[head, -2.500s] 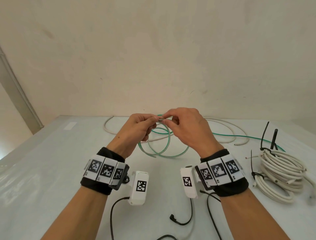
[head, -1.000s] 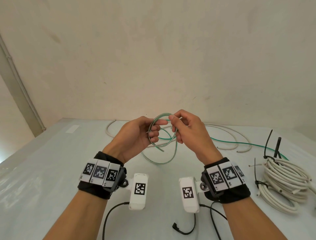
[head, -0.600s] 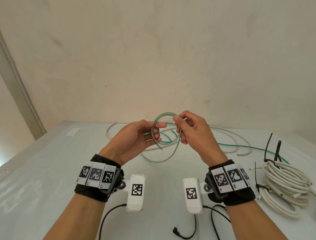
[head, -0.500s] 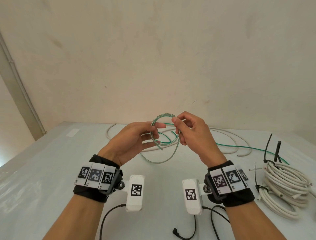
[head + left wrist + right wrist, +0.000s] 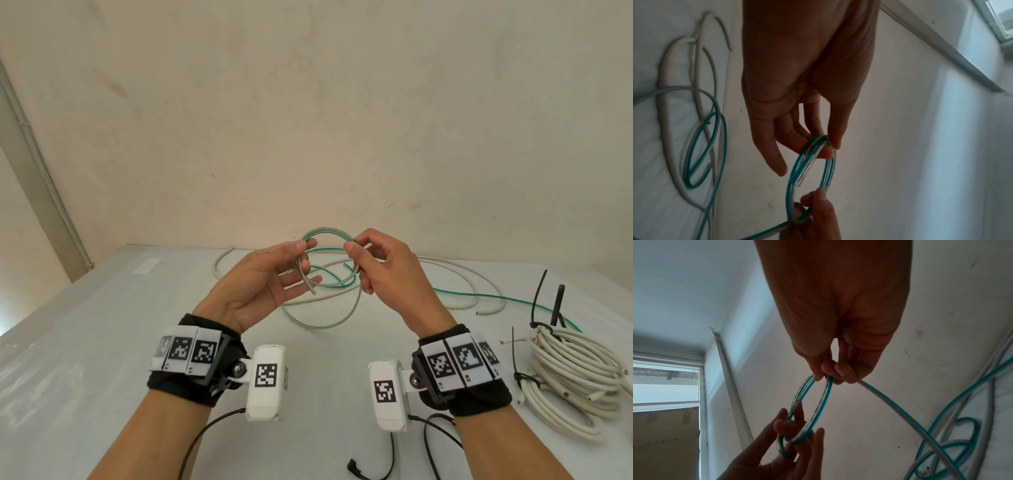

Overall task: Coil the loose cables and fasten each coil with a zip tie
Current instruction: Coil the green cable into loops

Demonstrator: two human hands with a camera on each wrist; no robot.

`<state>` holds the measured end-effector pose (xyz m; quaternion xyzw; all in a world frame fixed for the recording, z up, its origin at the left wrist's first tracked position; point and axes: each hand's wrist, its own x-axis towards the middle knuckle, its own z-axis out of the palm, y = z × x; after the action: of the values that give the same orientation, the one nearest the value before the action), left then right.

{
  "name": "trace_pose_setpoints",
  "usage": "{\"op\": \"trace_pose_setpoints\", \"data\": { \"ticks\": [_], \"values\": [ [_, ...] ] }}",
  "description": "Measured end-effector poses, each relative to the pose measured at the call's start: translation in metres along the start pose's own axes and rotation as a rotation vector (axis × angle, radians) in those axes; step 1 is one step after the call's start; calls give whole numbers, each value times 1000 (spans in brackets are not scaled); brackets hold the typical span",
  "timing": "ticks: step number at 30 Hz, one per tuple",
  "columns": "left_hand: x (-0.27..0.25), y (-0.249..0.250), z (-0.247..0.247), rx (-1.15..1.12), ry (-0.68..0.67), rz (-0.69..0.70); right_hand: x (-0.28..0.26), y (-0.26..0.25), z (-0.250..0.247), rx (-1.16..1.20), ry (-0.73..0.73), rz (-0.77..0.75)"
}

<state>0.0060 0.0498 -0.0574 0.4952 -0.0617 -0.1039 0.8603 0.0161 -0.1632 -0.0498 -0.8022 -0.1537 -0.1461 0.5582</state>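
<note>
A thin green-and-white cable (image 5: 325, 232) is wound into a small upright coil that I hold above the table between both hands. My left hand (image 5: 303, 250) pinches the coil's left side between thumb and forefinger, with the other fingers spread below. My right hand (image 5: 352, 251) pinches the right side with curled fingers. The left wrist view shows the left hand (image 5: 826, 144) gripping the coil (image 5: 790, 181). In the right wrist view the right hand (image 5: 828, 376) holds the coil (image 5: 823, 400). One loose loop (image 5: 322, 323) hangs to the table, and the tail runs off right.
A loose white cable (image 5: 445, 270) snakes along the back of the white table (image 5: 102, 342). At the right lies a coiled white cable bundle (image 5: 575, 370) fastened with black zip ties (image 5: 520, 377). Black camera cords (image 5: 370, 474) trail near the front edge. A wall stands close behind.
Both hands have lifted a little, and the cable's loops have been gathered into a tighter, upright coil. The left hand's lower fingers have spread open.
</note>
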Motion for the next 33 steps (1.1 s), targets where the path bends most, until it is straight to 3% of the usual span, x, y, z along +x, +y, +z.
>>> {"op": "trace_pose_setpoints", "data": {
  "ticks": [10, 26, 29, 33],
  "values": [
    [3, -2, -3, 193, 33, 21, 3, 10, -1, 72, -9, 64],
    [3, -4, 5, 167, 112, -3, 8, 13, -8, -20, 274, 50],
    [4, -4, 2, 176, 141, -4, 9, 15, -11, 11, 224, 69],
    [6, -6, 0, 215, 177, -1, 6, 12, -10, -67, 38, 70]
  ]
}}
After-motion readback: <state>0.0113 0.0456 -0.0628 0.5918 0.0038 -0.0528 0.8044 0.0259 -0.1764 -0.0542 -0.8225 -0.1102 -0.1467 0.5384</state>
